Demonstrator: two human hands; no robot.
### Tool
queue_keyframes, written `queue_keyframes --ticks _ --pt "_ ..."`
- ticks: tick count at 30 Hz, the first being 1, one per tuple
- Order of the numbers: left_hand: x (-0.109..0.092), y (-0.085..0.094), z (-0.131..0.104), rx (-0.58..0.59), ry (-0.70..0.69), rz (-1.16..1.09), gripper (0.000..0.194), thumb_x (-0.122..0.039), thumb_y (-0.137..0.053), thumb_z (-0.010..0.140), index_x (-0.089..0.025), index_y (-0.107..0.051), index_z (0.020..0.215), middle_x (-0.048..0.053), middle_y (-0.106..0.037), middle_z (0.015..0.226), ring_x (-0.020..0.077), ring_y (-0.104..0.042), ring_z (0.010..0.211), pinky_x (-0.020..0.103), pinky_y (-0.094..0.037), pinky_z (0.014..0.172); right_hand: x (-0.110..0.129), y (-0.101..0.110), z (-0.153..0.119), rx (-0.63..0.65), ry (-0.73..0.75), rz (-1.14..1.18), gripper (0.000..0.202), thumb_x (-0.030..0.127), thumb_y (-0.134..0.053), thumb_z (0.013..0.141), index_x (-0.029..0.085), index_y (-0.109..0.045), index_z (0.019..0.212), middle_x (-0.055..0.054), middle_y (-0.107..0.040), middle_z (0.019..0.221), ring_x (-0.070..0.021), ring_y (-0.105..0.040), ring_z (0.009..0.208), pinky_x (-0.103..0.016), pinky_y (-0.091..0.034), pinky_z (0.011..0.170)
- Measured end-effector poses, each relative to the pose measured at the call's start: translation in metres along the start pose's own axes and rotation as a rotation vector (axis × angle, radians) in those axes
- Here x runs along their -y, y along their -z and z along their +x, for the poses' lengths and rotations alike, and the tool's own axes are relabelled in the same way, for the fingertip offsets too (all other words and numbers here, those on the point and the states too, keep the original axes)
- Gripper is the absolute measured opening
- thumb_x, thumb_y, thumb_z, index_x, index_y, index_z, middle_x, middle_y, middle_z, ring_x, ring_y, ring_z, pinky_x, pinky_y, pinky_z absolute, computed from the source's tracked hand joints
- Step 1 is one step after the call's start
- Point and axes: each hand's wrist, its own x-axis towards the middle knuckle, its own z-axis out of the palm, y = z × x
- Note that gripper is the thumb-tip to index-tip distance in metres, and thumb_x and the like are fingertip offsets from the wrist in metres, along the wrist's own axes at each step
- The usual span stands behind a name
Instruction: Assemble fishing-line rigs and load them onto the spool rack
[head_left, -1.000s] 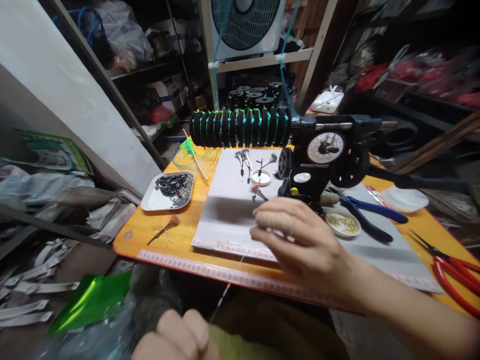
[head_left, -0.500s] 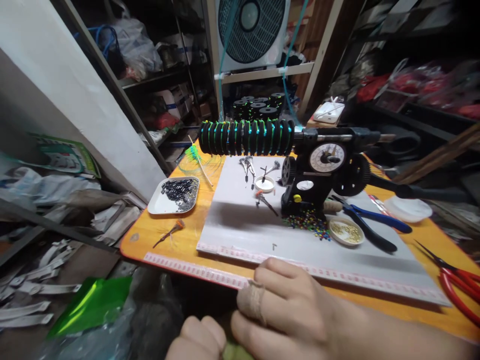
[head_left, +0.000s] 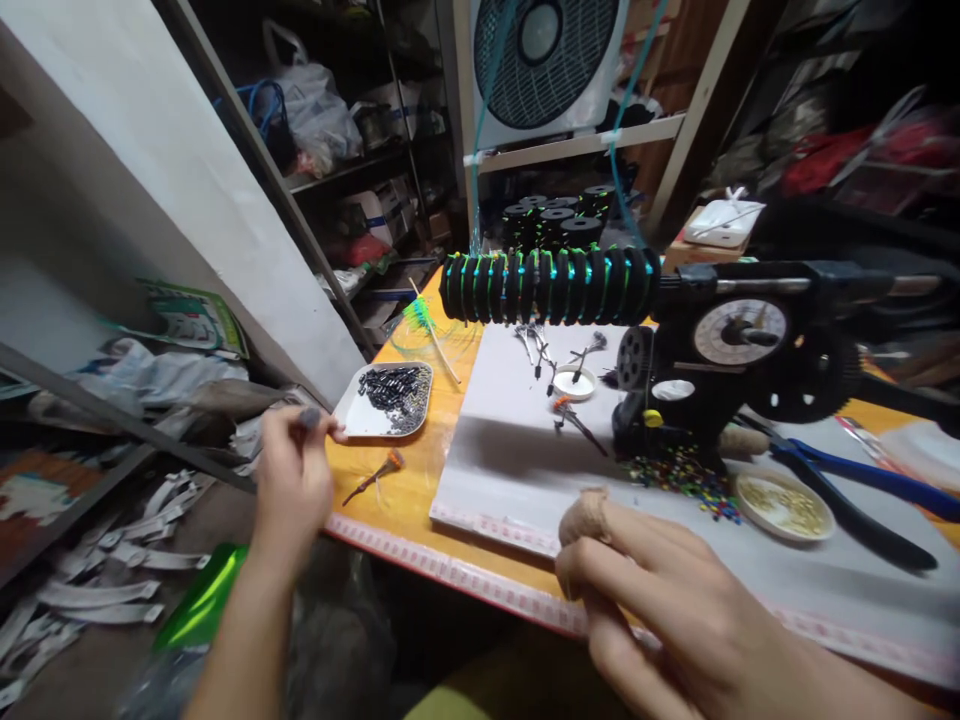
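My left hand is at the near left corner of a white tray, its fingers curled against the rim; a dark spot shows at one fingertip. Black tube beads and small grey beads lie in the tray. Over the front edge of the table hangs my right hand, fingers bent and pressed together, with tan wrapping on one finger. Anything between them is hidden. An orange-tipped brush-like piece lies just right of my left hand.
A black machine with a dial holds a ribbed black roll with green and blue strands. Around its base are loose coloured beads, a dish of gold beads and blue-handled pliers. Behind stands a fan.
My hands have parted: the left moved up and left to the tray, while the right stayed low near the table edge. The view has shifted left, and the scissors are out of frame.
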Motion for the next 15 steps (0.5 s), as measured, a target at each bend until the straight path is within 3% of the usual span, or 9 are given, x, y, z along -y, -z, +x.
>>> queue_keyframes --ticks 3,5,10,15 --pt "0.026 -0.017 0.073 0.191 -0.018 0.249 0.014 -0.027 -0.064 0.09 -0.015 -0.064 0.098 0.006 -0.067 0.094 0.0247 -0.064 0.096 0.048 -0.051 0.089 0.0 0.0 0.002 0.026 -0.024 0.004 0.025 0.001 -0.04 0.082 0.017 -0.059 0.079 -0.006 -0.056 0.075 -0.0168 -0.052 0.068 -0.027 -0.043 0.058" --pt "0.036 -0.026 0.1 0.331 -0.042 0.368 0.015 -0.029 -0.065 0.09 -0.015 -0.066 0.095 0.006 -0.068 0.1 0.023 -0.065 0.096 0.047 -0.052 0.088 -0.002 0.0 0.002 0.023 -0.047 0.017 0.025 0.001 -0.041 0.083 0.017 -0.06 0.08 -0.007 -0.058 0.076 -0.0174 -0.053 0.07 -0.027 -0.044 0.059" --pt "0.039 -0.045 0.114 0.534 -0.092 0.529 0.02 -0.034 -0.064 0.091 -0.015 -0.067 0.096 0.006 -0.069 0.103 0.0224 -0.065 0.095 0.045 -0.053 0.086 -0.009 0.0 0.003 -0.043 -0.134 0.108 0.023 0.004 -0.04 0.086 0.016 -0.059 0.08 -0.005 -0.056 0.075 -0.0152 -0.053 0.069 -0.025 -0.044 0.059" --pt "0.026 -0.041 0.115 0.564 -0.111 0.519 0.015 -0.027 -0.071 0.08 -0.018 -0.064 0.071 0.001 -0.065 0.073 0.0218 -0.064 0.077 0.039 -0.049 0.079 -0.009 -0.001 0.007 -0.061 -0.183 0.197 0.021 0.005 -0.042 0.086 0.014 -0.058 0.076 -0.004 -0.054 0.074 -0.0129 -0.052 0.067 -0.023 -0.042 0.058"
